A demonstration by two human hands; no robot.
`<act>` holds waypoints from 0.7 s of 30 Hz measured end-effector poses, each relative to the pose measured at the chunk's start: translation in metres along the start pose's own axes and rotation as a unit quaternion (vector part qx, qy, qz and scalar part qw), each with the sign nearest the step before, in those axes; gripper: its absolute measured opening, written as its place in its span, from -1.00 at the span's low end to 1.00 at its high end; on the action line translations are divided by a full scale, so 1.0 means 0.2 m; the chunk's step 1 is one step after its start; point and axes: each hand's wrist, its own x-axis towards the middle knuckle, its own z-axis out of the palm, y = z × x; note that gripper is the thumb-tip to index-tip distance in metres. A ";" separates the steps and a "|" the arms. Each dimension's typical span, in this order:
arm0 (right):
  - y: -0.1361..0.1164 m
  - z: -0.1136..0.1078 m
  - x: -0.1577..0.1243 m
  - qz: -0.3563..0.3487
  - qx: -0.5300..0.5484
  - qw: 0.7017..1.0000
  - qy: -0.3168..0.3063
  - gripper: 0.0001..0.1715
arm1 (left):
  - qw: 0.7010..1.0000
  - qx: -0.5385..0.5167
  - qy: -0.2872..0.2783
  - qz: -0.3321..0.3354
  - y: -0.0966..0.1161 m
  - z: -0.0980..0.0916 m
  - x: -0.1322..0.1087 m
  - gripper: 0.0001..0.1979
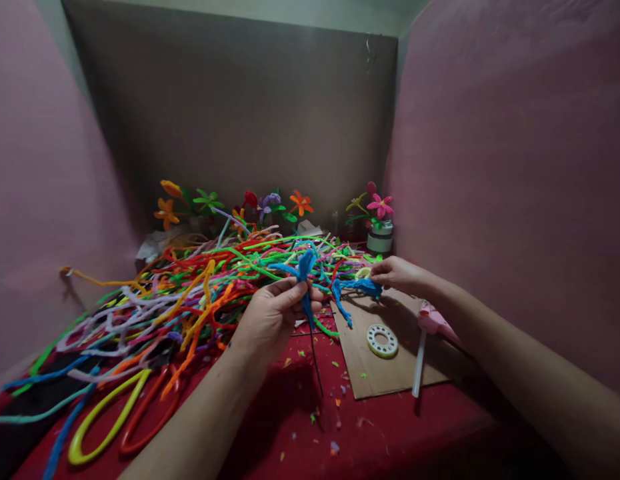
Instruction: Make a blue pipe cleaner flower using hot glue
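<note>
My left hand (280, 307) is closed around a blue pipe-cleaner flower (305, 267) near the middle of the view. Its blue petals rise above my thumb, and a thin dark stem slants down below the hand. To the right, the fingertips of my right hand (395, 275) are pinched at the end of a bunch of blue pipe-cleaner pieces (357, 287), over the top of a brown board. One blue piece dangles toward the board from the bunch's left end. How firmly the right fingers grip is partly hidden.
A big heap of coloured pipe cleaners (190, 287) covers the left. Yellow and red looped handles (107, 417) stick out in front. On the brown board (360, 373) lie a tape roll (383, 341) and a pink glue gun (433, 320) with a glue stick. Pipe-cleaner flowers (380, 205) stand behind.
</note>
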 end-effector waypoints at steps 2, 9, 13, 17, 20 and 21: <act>-0.01 0.00 -0.01 0.000 0.022 1.000 0.014 -0.84 | 1.000 0.000 0.011 -0.006 0.00 0.01 0.00 -0.92; -0.05 0.01 -0.04 -0.013 0.114 0.992 0.047 -0.83 | 1.000 0.000 0.021 -0.005 -0.01 0.01 0.00 -0.94; -0.06 0.01 -0.04 -0.019 0.152 0.986 0.067 -0.84 | 1.000 0.008 0.006 -0.003 -0.01 -0.01 0.01 -0.93; -0.08 0.02 -0.03 -0.017 0.182 0.980 0.079 -0.81 | 1.000 0.008 0.005 0.000 -0.01 -0.02 0.01 -0.91; -0.08 0.02 -0.02 -0.012 0.195 0.976 0.098 -0.84 | 1.000 0.007 0.008 -0.003 -0.01 -0.01 0.01 -0.91; -0.08 0.02 -0.02 -0.010 0.198 0.975 0.106 -0.85 | 1.000 0.007 0.009 -0.003 -0.01 -0.01 0.01 -0.91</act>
